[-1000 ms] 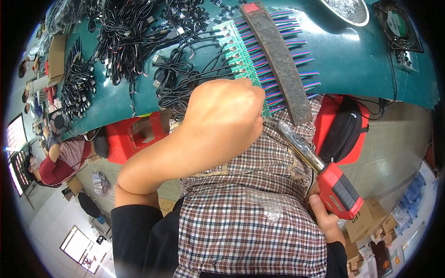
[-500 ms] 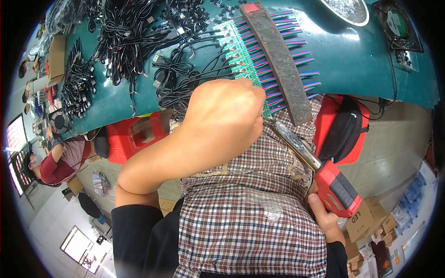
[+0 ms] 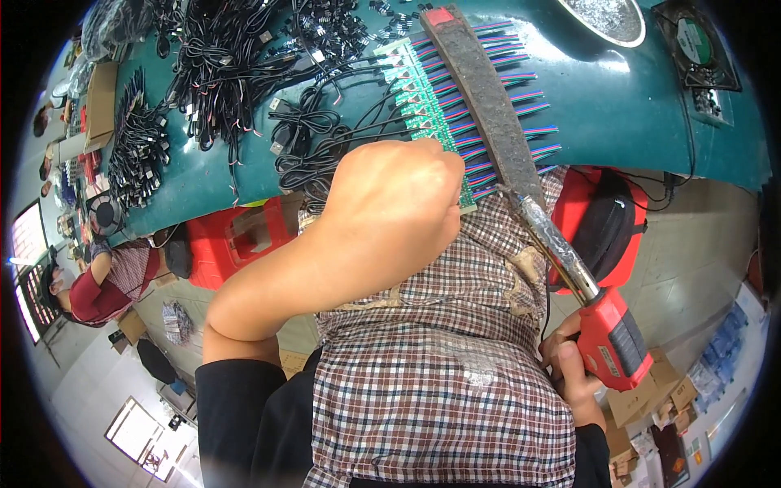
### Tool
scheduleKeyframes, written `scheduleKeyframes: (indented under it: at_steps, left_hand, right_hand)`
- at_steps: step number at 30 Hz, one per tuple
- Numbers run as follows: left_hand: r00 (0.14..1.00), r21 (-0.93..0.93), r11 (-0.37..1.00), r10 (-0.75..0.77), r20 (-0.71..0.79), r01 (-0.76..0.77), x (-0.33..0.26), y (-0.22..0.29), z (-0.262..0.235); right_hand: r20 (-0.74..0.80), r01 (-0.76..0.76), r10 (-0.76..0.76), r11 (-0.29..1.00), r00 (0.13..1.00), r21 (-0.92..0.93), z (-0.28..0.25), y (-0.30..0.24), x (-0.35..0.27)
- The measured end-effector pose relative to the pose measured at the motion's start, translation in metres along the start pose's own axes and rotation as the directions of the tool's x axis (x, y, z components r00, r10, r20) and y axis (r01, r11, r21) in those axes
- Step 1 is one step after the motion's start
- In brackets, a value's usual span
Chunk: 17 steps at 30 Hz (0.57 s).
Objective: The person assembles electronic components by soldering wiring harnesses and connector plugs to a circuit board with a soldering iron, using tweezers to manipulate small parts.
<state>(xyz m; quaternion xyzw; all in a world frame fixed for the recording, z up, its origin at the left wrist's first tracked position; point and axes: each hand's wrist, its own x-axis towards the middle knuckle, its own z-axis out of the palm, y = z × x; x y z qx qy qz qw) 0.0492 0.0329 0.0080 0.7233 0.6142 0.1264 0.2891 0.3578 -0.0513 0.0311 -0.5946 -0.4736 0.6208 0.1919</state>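
Observation:
My left hand [image 3: 390, 203] is a closed fist resting at the near end of a row of green circuit boards [image 3: 423, 98] on the teal table [image 3: 634, 106]; its back faces me and hides whatever is under the fingers. My right hand [image 3: 569, 370] grips the red handle of a soldering iron [image 3: 614, 342]. The iron's metal shaft slants up and left, and its tip sits at the near end of a long grey bar [image 3: 488, 106]. That bar lies across the coloured wires [image 3: 529, 130] coming off the boards.
Bundles of black cables [image 3: 220, 73] cover the table's left half. A metal bowl [image 3: 606, 16] and a small fan [image 3: 695, 41] stand at the far right. Below the table are a red stool [image 3: 244, 236] and a red-and-black bag [image 3: 602, 220]. Another person [image 3: 89, 285] sits at the left.
The soldering iron has shifted only slightly. My left fist stays where it was on the boards.

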Motion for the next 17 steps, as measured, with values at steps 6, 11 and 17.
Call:
scheduleKeyframes:
  at_steps: [6,11,17]
  left_hand:
    - [1.000,0.017,1.000,-0.006,-0.002,0.006,-0.002,0.002,0.000]
    - [1.000,0.035,0.999,-0.003,-0.024,0.004,-0.004,0.004,0.003]
    - [0.998,0.065,0.998,0.017,-0.067,-0.013,-0.007,0.004,0.005]
  right_hand:
    - [-0.142,0.210,-0.196,0.973,0.970,0.095,0.012,-0.014,0.021]
    - [-0.206,0.272,-0.232,0.943,0.951,0.190,0.016,-0.028,0.034]
    - [-0.256,0.319,-0.267,0.928,0.929,0.192,0.019,-0.030,0.049]
